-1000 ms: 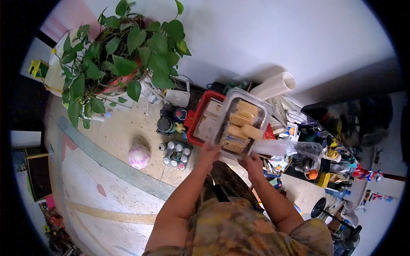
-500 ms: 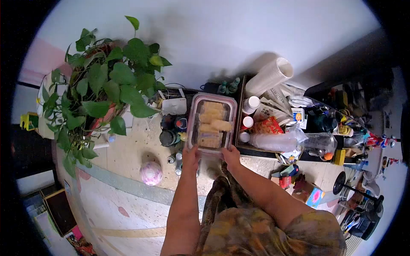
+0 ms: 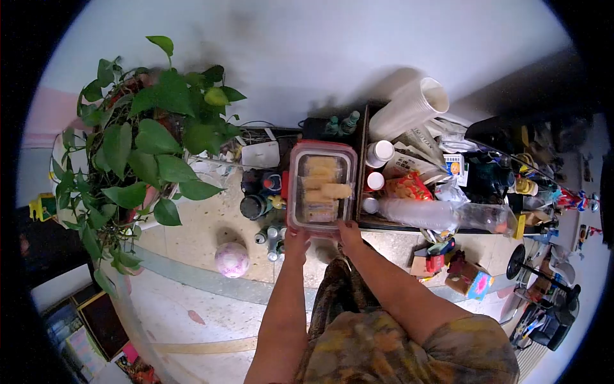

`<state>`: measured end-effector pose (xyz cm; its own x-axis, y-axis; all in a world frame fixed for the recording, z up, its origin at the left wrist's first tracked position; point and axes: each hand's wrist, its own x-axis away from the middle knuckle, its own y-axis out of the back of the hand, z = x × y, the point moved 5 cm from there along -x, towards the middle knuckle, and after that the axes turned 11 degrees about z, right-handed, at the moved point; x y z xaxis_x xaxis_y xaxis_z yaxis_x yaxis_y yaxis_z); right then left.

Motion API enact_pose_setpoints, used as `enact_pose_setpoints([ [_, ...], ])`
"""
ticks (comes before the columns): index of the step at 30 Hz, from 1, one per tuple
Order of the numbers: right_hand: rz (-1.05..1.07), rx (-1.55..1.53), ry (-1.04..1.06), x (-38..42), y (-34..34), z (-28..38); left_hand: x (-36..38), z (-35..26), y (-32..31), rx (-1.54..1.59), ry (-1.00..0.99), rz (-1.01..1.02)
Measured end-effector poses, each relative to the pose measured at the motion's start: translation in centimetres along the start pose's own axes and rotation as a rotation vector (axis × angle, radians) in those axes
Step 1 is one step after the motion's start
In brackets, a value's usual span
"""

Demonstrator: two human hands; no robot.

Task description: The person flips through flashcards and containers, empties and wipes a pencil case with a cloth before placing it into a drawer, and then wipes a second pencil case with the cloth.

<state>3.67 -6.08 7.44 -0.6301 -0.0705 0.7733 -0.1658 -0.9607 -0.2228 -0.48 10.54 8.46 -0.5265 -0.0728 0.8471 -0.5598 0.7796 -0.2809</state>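
My left hand (image 3: 296,245) and my right hand (image 3: 348,237) hold the near corners of a clear food container (image 3: 293,192) with a reddish edge. Several pale yellow, oblong pieces (image 3: 321,169) show inside it, with one lying crosswise toward the right. The container is held out in front of me, overlapping the left end of a cluttered cabinet top in this view. Fingers of both hands are wrapped under its near edge and partly hidden.
Right of the container, a dark-edged box (image 3: 362,160) holds stacked cups (image 3: 409,109), white-lidded jars (image 3: 380,152) and a red packet (image 3: 409,185). A leafy plant (image 3: 147,153) stands left. Dark jars (image 3: 252,206), cans (image 3: 273,242) and a pink-white ball (image 3: 231,259) are nearer.
My view has shifted a little, with the plant sliding left and the box's contents right. The container appears slightly lower and farther right, still held in both hands.
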Motion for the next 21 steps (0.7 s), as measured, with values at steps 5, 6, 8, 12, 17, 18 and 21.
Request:
enact_pose_setpoints([
  [5,0.189,0.031,-0.126,2.0,-0.4,1.1,1.3,-0.2,-0.5,0.033,0.004,0.029],
  [6,0.144,0.112,-0.141,2.4,-0.3,1.2,1.5,-0.1,-0.3,0.050,-0.002,0.039],
  [8,0.097,0.181,-0.151,2.8,0.0,1.6,1.3,0.0,0.1,0.077,0.008,0.064],
  [12,0.217,0.076,-0.189,-0.2,2.5,-1.8,1.2,-0.1,0.0,0.055,-0.053,0.173],
  [17,0.153,0.284,-0.100,1.1,2.4,0.4,0.9,-0.4,0.0,-0.003,-0.117,0.069],
  [18,0.170,0.181,-0.141,1.7,2.2,0.5,0.8,-0.1,0.3,-0.015,-0.106,0.068],
  [21,0.120,0.221,-0.179,0.8,3.3,-2.3,0.8,0.8,1.5,-0.037,-0.056,0.014],
])
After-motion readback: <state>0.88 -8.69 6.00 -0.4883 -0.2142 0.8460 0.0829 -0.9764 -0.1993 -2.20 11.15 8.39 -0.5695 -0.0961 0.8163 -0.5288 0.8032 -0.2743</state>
